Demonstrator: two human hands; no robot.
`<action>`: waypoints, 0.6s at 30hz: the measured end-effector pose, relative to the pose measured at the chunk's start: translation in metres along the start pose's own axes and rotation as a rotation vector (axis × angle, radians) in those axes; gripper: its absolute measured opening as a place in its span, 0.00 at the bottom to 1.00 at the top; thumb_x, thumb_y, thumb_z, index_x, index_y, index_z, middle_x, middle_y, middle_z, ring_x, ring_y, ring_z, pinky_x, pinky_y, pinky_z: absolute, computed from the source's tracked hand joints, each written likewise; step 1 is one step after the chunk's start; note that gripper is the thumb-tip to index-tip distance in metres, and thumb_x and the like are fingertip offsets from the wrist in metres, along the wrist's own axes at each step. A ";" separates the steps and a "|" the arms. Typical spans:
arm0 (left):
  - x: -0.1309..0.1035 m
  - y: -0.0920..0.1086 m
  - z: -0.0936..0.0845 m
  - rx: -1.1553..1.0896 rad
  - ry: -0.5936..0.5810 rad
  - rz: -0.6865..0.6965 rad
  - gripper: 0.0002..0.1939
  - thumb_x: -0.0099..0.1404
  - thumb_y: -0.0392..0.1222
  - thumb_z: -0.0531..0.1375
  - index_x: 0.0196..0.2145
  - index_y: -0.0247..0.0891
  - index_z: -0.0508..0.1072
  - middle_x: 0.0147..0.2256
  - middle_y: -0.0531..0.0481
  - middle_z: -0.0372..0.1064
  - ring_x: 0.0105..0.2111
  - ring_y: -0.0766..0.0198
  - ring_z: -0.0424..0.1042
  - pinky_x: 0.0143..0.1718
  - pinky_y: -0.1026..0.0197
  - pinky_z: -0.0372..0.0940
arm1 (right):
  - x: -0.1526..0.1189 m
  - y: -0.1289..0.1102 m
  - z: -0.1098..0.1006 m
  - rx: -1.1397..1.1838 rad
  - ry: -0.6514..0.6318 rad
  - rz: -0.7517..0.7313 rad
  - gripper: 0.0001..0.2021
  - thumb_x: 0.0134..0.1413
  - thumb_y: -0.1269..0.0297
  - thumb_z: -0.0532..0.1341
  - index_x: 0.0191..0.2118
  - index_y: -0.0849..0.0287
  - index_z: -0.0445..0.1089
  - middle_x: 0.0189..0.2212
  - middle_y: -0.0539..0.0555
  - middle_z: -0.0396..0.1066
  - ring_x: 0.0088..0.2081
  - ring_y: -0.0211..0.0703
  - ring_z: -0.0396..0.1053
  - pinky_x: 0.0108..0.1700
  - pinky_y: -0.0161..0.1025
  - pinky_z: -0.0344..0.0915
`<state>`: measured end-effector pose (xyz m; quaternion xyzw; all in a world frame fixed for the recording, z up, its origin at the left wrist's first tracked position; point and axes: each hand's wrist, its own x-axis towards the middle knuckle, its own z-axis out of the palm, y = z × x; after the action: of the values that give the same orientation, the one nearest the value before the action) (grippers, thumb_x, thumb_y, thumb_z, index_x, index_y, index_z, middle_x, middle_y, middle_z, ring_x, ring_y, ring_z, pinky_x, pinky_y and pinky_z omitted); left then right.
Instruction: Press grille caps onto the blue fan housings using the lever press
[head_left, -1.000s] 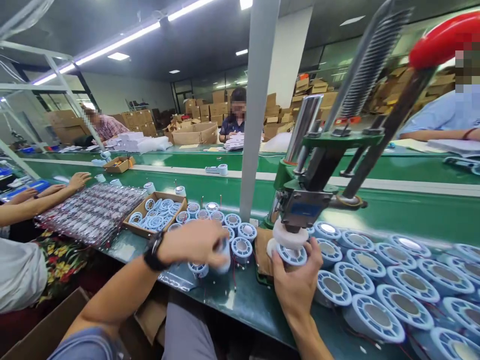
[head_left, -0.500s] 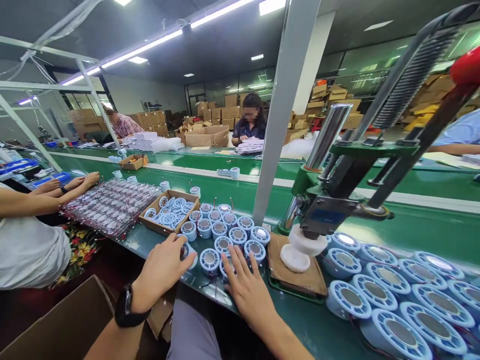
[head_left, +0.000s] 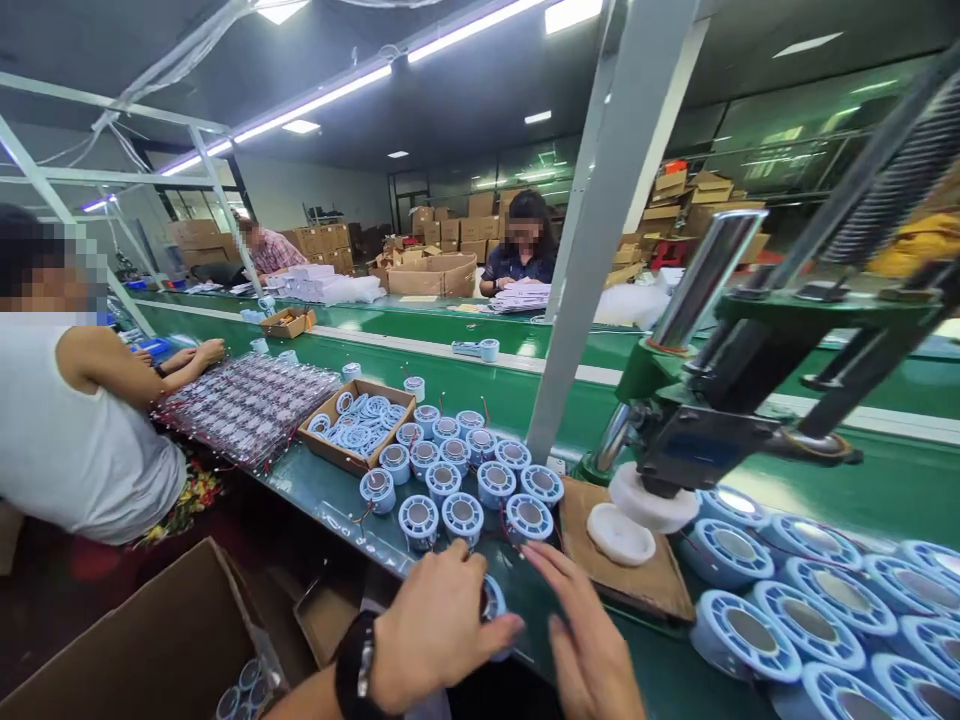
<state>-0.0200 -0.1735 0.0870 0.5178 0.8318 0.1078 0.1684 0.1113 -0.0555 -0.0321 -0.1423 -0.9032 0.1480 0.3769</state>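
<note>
Partly hidden, round light-blue part (head_left: 493,602) in left hand (head_left: 439,628)

Wearer's two hands (head_left: 439,630), one press (head_left: 694,440)

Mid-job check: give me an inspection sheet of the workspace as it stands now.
Surface: green workbench, glossy, with small white specks.
Job's things: round blue housings with metallic centres, grouped on both sides of the press; white disc on its cardboard-covered base.
Clutter: cardboard tray of blue rings; beyond it, rows of wired parts.
Hands: left hand grasps a blue housing; right hand open beside it.
Cables: thin red wires among the housings.
Surroundings: co-worker at left; stacked cardboard boxes behind.
</note>
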 end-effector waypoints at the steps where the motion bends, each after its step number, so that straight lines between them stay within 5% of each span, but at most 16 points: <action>1: 0.006 0.006 0.009 -0.030 0.007 0.002 0.23 0.64 0.56 0.61 0.47 0.35 0.75 0.47 0.38 0.73 0.46 0.44 0.75 0.49 0.45 0.70 | -0.013 0.005 -0.007 0.017 -0.019 0.003 0.29 0.61 0.74 0.46 0.67 0.54 0.56 0.63 0.56 0.60 0.62 0.43 0.64 0.59 0.40 0.68; 5: 0.025 0.027 0.042 -0.111 -0.025 0.084 0.22 0.67 0.53 0.59 0.50 0.33 0.74 0.49 0.35 0.72 0.47 0.43 0.74 0.49 0.44 0.71 | -0.045 0.018 -0.012 0.025 -0.009 0.021 0.29 0.62 0.69 0.52 0.69 0.53 0.51 0.63 0.58 0.59 0.61 0.51 0.65 0.56 0.44 0.72; 8: 0.031 0.016 0.033 -0.135 -0.005 0.248 0.17 0.69 0.47 0.57 0.51 0.36 0.74 0.47 0.40 0.75 0.48 0.51 0.74 0.52 0.52 0.70 | -0.049 0.023 -0.001 -0.006 0.037 0.049 0.27 0.63 0.64 0.56 0.67 0.52 0.55 0.62 0.59 0.60 0.58 0.55 0.68 0.52 0.48 0.74; 10: 0.037 -0.011 0.000 -0.083 0.136 0.200 0.14 0.71 0.41 0.54 0.50 0.40 0.75 0.47 0.45 0.76 0.48 0.57 0.75 0.52 0.58 0.69 | -0.046 0.024 0.005 -0.070 0.044 0.052 0.24 0.63 0.62 0.56 0.64 0.52 0.60 0.60 0.59 0.62 0.56 0.54 0.70 0.49 0.46 0.76; 11: 0.042 -0.030 -0.023 -0.015 0.253 0.061 0.15 0.71 0.37 0.52 0.49 0.42 0.75 0.47 0.48 0.77 0.48 0.60 0.75 0.52 0.60 0.68 | -0.045 0.025 0.006 -0.096 0.044 0.048 0.22 0.64 0.61 0.56 0.62 0.52 0.62 0.60 0.59 0.62 0.55 0.53 0.71 0.47 0.45 0.76; 13: 0.056 -0.074 -0.072 0.067 0.349 -0.094 0.19 0.70 0.31 0.48 0.51 0.36 0.74 0.51 0.40 0.74 0.52 0.54 0.73 0.56 0.52 0.65 | -0.042 0.025 0.005 -0.111 0.042 0.042 0.20 0.64 0.61 0.56 0.60 0.53 0.65 0.60 0.59 0.61 0.54 0.51 0.71 0.47 0.43 0.76; 16: 0.079 -0.135 -0.125 0.142 0.285 -0.149 0.14 0.66 0.31 0.56 0.48 0.34 0.75 0.49 0.41 0.75 0.52 0.54 0.72 0.57 0.53 0.64 | -0.039 0.023 0.000 -0.094 0.033 0.059 0.18 0.65 0.61 0.55 0.59 0.54 0.66 0.61 0.60 0.60 0.56 0.50 0.70 0.45 0.40 0.76; 18: 0.090 -0.162 -0.137 0.179 0.201 -0.147 0.10 0.64 0.35 0.63 0.44 0.34 0.76 0.46 0.44 0.76 0.48 0.56 0.74 0.54 0.52 0.66 | -0.037 0.022 -0.004 -0.092 0.031 0.060 0.18 0.65 0.61 0.54 0.58 0.53 0.67 0.61 0.59 0.61 0.55 0.51 0.70 0.44 0.40 0.77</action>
<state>-0.2444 -0.1646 0.1408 0.4552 0.8864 0.0718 0.0449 0.1422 -0.0482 -0.0619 -0.1888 -0.8985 0.1153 0.3791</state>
